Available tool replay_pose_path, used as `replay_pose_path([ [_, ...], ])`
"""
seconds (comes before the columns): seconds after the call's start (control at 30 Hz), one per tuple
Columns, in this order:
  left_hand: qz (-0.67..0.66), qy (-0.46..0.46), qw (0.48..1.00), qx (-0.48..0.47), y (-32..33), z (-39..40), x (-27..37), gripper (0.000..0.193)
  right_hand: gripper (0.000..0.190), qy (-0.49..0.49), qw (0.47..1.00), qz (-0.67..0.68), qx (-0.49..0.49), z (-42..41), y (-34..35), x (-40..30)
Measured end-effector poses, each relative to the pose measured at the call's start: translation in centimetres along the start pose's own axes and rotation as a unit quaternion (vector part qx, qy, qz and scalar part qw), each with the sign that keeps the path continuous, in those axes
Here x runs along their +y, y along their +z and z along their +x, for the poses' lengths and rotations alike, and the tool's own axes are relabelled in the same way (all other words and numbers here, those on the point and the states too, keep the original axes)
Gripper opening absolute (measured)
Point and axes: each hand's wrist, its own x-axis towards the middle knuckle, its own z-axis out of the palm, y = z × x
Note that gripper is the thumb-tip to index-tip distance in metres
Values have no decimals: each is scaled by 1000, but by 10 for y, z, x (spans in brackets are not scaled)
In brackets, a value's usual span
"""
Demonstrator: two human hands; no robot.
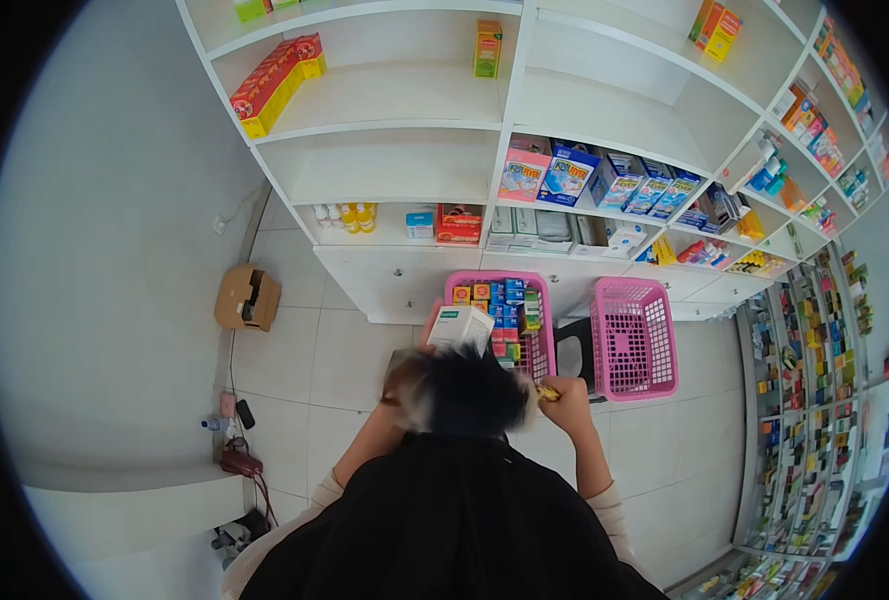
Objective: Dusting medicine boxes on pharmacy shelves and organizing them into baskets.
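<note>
My left hand (430, 324) is shut on a white carton (460, 328) with green print, held over the left part of a pink plastic basket (547, 322); blurred dark hair covers much of this hand. Inside the basket stand small medicine boxes (498, 310), blue, orange, red and green. Just beyond the basket's near right corner, my right hand (568, 405) is closed around a small yellow item (547, 392), mostly hidden by the fingers. A second pink basket (672, 337), with no goods visible inside, stands to the right.
White shelves (407, 127) hold boxes and bottles ahead, above closed drawers (429, 289). A dark object (576, 349) sits between the baskets. An opened cardboard box (238, 296) lies on the tiled floor at left. Densely stocked glass shelving (797, 405) runs along the right.
</note>
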Motion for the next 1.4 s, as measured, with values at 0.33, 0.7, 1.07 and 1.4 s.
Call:
replay_pose_path([
  [0.33,-19,-33,995,88,-37,-4,3,44,13,-6,999,11,-40,-3,13,-17],
  [0.7,120,81,983,114,-16,1,8,56,19,-66,990,-43,117,-6,32,-14],
  [1.07,12,37,998,55,-20,-2,33,55,17,3,990,-107,89,22,17,-24],
  [1.4,630,192,752,15,-4,-2,71,71,15,-52,983,-175,-7,81,-25,-70],
])
